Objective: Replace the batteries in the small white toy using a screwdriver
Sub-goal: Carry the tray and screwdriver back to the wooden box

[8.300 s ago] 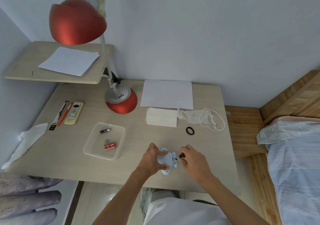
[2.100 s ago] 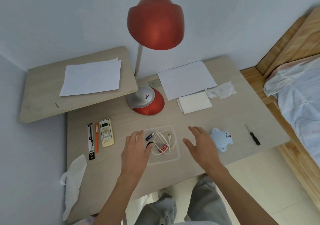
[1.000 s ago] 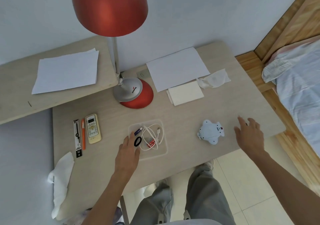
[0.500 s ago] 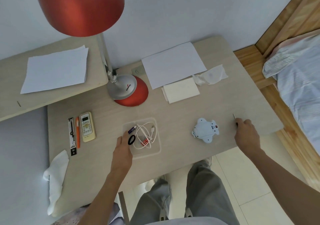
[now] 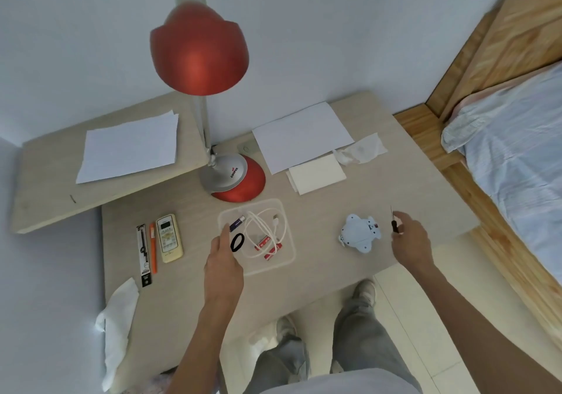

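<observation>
The small white toy lies on the desk, right of centre. My right hand is just right of it, shut on a small black-handled screwdriver whose tip points away from me. A clear plastic tray sits mid-desk and holds a purple battery, red batteries, a white cable and a black hair band. My left hand rests at the tray's left rim with fingers apart, beside the hair band.
A red desk lamp stands behind the tray. A remote, pens and a tissue lie at the left. Paper sheets and a napkin lie at the back. A side shelf is at the left, a bed at the right.
My right hand closed on the screwdriver at the desk's right edge and lifted it a little toward the toy. My left hand stayed at the tray's rim. The camera tilted.
</observation>
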Demonstrator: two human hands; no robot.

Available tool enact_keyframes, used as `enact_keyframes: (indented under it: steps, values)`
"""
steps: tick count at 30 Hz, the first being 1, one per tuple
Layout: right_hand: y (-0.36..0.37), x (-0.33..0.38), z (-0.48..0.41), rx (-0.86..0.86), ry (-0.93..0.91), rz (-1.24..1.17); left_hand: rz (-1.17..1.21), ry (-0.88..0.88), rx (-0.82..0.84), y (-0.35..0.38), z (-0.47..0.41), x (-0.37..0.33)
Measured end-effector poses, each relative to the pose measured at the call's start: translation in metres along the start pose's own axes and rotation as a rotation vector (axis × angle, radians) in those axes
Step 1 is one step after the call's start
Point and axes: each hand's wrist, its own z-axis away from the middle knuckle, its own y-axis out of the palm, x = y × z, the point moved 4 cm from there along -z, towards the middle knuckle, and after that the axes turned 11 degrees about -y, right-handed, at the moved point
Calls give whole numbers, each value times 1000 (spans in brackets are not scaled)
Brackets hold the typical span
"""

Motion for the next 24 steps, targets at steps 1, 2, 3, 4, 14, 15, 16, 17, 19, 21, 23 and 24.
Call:
enact_keyframes:
  steps: [1, 2, 3, 4, 14, 15, 16, 17, 19, 21, 23, 24]
  values:
    - [-2, 8, 7, -29, 19, -81, 0, 13, -4, -6, 4, -6]
    - [-5, 16, 16, -52, 38, -173, 0, 26, -8, -11, 9, -11]
    - [-8, 27, 26, -71, 61, -269, -4, 36, -10, -16, 13, -16]
    - [-11, 38, 36, -82, 84, -368, -10, 43, -10, -20, 18, -21]
    - [-75, 126, 107, 125, 42, -1015, -60, 178, -52, -60, 85, -102]
    - [-88, 128, 109, 144, 8, -1018, -76, 199, -70, -61, 94, -111]
    - [-102, 128, 111, 162, -26, -1011, -84, 220, -87, -61, 105, -121]
    - [-113, 125, 114, 175, -52, -1000, -86, 238, -97, -60, 115, -131]
    - [-135, 116, 123, 180, -79, -1008, -81, 285, -90, -58, 139, -151]
    - [-158, 104, 133, 170, -100, -1042, -60, 340, -57, -55, 165, -175]
    - [-183, 87, 146, 150, -123, -1056, -36, 382, -39, -49, 187, -198]
    - [-196, 77, 154, 136, -132, -1060, -30, 413, -31, -45, 199, -208]
